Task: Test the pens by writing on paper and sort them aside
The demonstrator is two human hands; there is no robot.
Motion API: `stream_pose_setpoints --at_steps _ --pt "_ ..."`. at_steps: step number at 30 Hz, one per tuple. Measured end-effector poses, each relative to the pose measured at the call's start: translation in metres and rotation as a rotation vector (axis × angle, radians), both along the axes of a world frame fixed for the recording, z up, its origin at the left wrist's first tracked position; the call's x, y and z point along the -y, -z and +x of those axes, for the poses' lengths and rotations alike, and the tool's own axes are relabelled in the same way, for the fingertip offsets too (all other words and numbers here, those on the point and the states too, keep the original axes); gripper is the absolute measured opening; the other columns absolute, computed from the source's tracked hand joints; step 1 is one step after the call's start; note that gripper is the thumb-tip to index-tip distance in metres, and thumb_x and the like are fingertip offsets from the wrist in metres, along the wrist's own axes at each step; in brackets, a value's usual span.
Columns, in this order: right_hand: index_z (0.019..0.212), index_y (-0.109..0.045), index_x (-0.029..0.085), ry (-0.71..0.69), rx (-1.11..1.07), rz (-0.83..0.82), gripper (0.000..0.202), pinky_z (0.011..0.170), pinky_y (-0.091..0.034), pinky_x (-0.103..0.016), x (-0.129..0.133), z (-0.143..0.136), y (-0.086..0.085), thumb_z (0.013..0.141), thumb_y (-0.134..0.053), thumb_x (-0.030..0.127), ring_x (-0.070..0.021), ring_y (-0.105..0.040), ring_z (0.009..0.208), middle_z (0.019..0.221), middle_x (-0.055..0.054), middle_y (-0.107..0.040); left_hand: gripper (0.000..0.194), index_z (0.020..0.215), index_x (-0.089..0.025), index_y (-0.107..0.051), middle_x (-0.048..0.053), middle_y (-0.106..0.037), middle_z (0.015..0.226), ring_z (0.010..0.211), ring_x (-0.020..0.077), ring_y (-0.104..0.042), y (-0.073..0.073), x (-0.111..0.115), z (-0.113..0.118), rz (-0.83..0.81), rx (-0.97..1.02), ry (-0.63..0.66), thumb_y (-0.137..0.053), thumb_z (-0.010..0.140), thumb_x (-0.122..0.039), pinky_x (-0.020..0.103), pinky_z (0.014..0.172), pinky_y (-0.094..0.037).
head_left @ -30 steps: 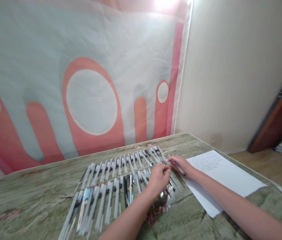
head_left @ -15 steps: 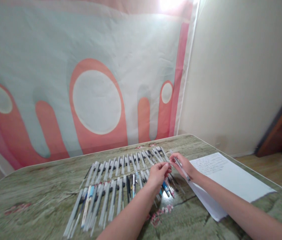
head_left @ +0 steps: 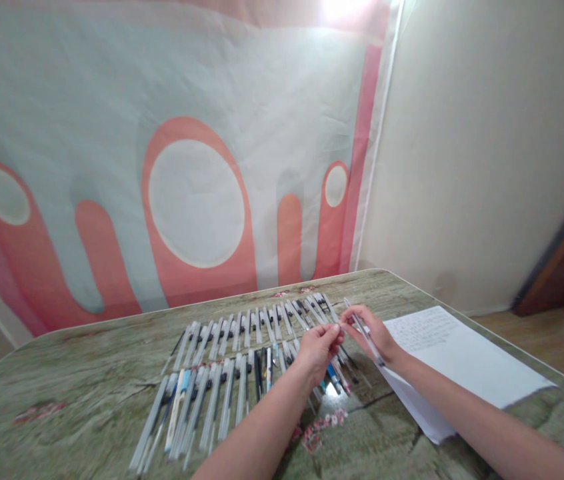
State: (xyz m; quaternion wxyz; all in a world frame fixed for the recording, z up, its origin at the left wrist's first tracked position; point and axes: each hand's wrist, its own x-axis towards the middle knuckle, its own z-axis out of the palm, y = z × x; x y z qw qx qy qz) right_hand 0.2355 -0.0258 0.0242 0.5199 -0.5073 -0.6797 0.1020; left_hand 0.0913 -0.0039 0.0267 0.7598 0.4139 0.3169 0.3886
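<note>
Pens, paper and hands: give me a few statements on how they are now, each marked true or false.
1. The right hand holds a pen. True.
2. The left hand is far from the right hand. False: the two are close together.
3. The paper lies to the right of the left hand. True.
4. The paper is blank. False: its far part carries writing.
5. A back row and a front row of pens lie on the table. True.
</note>
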Motion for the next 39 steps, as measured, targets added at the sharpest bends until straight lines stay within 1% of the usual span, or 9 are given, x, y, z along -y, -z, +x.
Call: stream_pose_setpoints --at_steps 5,10,17,20,26,34,39 --pt "0.085 -0.049 0.021 -0.01 -0.045 -0.007 0.016 0.07 -0.043 -0.029 0.002 -0.003 -0.002 0.076 -0.053 0.033 -0.0162 -0.054 0.073 0.08 -0.003 -0.057 0.036 0.071 -0.012 -0.057 0.0 -0.054 0.063 0.055 0.0049 -0.046 0.0 0.0 -0.001 -0.012 0.054 0.013 -0.07 0.055 -0.041 0.018 0.054 -0.032" --pt "0.084 -0.049 0.021 -0.01 -0.054 -0.002 0.016 0.07 -0.043 -0.029 0.005 -0.005 -0.006 0.075 -0.054 0.033 -0.0164 -0.055 0.073 0.079 -0.003 -0.057 0.033 0.071 -0.012 -0.055 0.0 -0.054 0.064 0.056 0.0054 -0.047 -0.001 0.001 -0.001 -0.015 0.048 -0.002 -0.069 0.057 -0.038 0.018 0.054 -0.032" --pt "0.085 -0.049 0.021 0.002 -0.063 -0.018 0.017 0.068 -0.044 -0.029 0.002 -0.005 -0.002 0.075 -0.054 0.033 -0.0158 -0.054 0.071 0.079 -0.003 -0.058 0.032 0.069 -0.012 -0.056 0.001 -0.055 0.063 0.056 0.0066 -0.047 -0.006 0.004 -0.001 -0.009 -0.007 -0.013 -0.068 0.056 -0.038 0.019 0.055 -0.032" --pt "0.085 -0.049 0.02 0.011 -0.065 -0.023 0.018 0.068 -0.044 -0.029 0.002 -0.005 -0.001 0.075 -0.054 0.034 -0.0159 -0.055 0.071 0.079 -0.003 -0.059 0.034 0.07 -0.011 -0.057 0.002 -0.055 0.062 0.055 0.0064 -0.047 -0.004 0.003 -0.001 0.015 -0.017 -0.014 -0.067 0.057 -0.04 0.019 0.053 -0.032" --pt "0.084 -0.049 0.019 0.03 -0.055 -0.038 0.019 0.067 -0.044 -0.029 0.005 -0.007 -0.005 0.075 -0.054 0.034 -0.0154 -0.055 0.069 0.077 -0.003 -0.059 0.036 0.071 -0.011 -0.058 0.002 -0.055 0.062 0.054 0.0066 -0.046 0.003 0.0 -0.001 0.062 -0.059 -0.025 -0.066 0.057 -0.043 0.019 0.052 -0.031" --pt "0.084 -0.048 0.02 0.043 -0.104 -0.053 0.02 0.065 -0.044 -0.028 0.006 -0.01 -0.005 0.073 -0.057 0.034 -0.0159 -0.057 0.068 0.075 -0.002 -0.06 0.032 0.07 -0.01 -0.058 0.002 -0.054 0.06 0.051 0.0058 -0.044 0.001 -0.001 -0.001 0.042 -0.059 -0.034 -0.065 0.06 -0.04 0.019 0.05 -0.029" --pt "0.084 -0.047 0.02 0.045 -0.151 -0.058 0.024 0.064 -0.044 -0.028 0.006 -0.011 -0.004 0.072 -0.058 0.037 -0.0158 -0.057 0.067 0.075 -0.003 -0.061 0.028 0.068 -0.011 -0.057 0.001 -0.053 0.06 0.053 0.0063 -0.045 0.001 -0.001 0.0 0.038 -0.038 -0.049 -0.065 0.06 -0.037 0.019 0.051 -0.03"
